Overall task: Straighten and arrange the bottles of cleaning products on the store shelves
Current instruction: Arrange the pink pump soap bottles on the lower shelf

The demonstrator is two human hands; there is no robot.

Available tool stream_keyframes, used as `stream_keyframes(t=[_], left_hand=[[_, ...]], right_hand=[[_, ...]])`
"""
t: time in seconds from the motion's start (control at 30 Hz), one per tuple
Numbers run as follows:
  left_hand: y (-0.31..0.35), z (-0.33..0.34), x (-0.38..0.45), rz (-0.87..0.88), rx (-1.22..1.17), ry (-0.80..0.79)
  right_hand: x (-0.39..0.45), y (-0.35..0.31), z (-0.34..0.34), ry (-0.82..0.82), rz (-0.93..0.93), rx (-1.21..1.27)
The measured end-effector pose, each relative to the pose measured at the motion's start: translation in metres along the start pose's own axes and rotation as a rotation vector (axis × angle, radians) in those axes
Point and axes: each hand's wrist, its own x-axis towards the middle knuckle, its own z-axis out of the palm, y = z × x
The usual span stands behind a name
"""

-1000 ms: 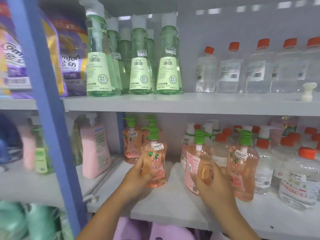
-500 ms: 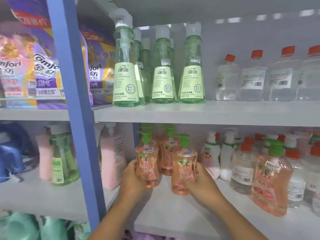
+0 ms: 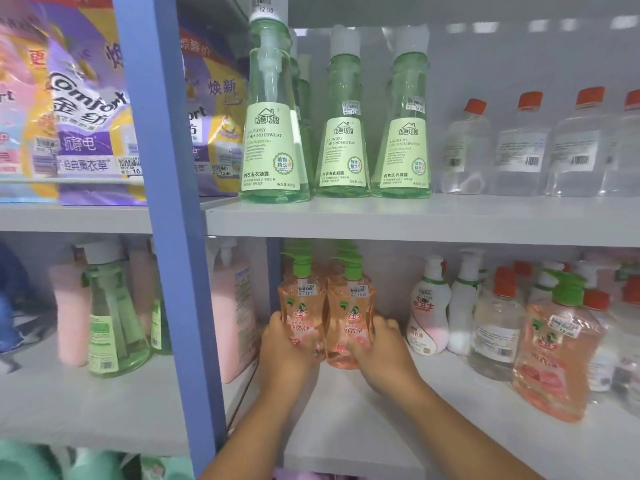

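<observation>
Two orange pump bottles with green tops stand side by side at the left end of the lower shelf [image 3: 381,427]. My left hand [image 3: 282,344] grips the left orange bottle [image 3: 302,306] from its left side. My right hand [image 3: 382,344] grips the right orange bottle [image 3: 350,313] from its right side. The two bottles touch each other, labels facing me. More orange bottles stand behind them, mostly hidden. A third orange pump bottle [image 3: 554,348] stands alone further right, near the shelf's front.
A blue upright post [image 3: 162,202] divides the shelving just left of my hands. White pump bottles [image 3: 429,306] and clear red-capped bottles [image 3: 498,323] fill the lower shelf's right. Green laundry bottles [image 3: 270,133] line the upper shelf. A pink bottle [image 3: 232,306] stands by the post.
Both hands have pushed the two orange bottles back and together, so they now stand touching at the shelf's left end. The view has shifted left and closer.
</observation>
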Motion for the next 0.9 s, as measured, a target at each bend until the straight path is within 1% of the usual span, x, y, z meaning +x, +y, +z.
stream_keyframes(t=[0.1,0.13,0.17,0.23,0.27,0.33,0.47,0.57,0.7,0.77,0.8,0.87,0.9], left_hand=[[-0.013,0.006,0.003,0.018,0.008,0.034],[-0.017,0.008,0.003,0.029,-0.004,0.046],[-0.020,0.010,0.003,0.035,-0.019,0.054],[-0.024,0.012,0.002,0.041,-0.044,0.064],[-0.025,0.013,0.002,0.044,-0.054,0.062],[-0.028,0.014,0.004,0.035,-0.069,0.047],[-0.028,0.014,0.005,0.042,-0.091,0.042],[-0.029,0.016,0.006,0.038,-0.081,0.047],[-0.034,0.016,0.008,0.022,-0.110,0.039],[-0.035,0.017,0.009,0.009,-0.120,0.036],[-0.035,0.017,0.009,0.010,-0.119,0.041],[-0.034,0.017,0.010,0.010,-0.110,0.054],[-0.034,0.016,0.010,0.005,-0.100,0.060]], right_hand=[[0.002,0.000,0.002,-0.003,0.003,0.028],[0.003,0.001,0.002,-0.014,0.009,0.084],[0.006,0.002,0.002,-0.050,0.019,0.201],[0.014,0.004,0.002,-0.200,0.035,0.497],[0.017,0.004,0.002,-0.271,0.031,0.561],[0.020,0.002,0.002,-0.314,0.026,0.568],[0.021,0.002,0.006,-0.277,0.022,0.659],[0.022,0.003,0.005,-0.279,0.006,0.654],[0.023,0.002,0.009,-0.237,-0.038,0.641],[0.023,0.006,0.013,-0.163,-0.072,0.579],[0.024,0.010,0.018,-0.094,-0.072,0.530],[0.025,0.020,0.028,0.023,-0.024,0.400],[0.025,0.025,0.032,0.051,-0.012,0.329]])
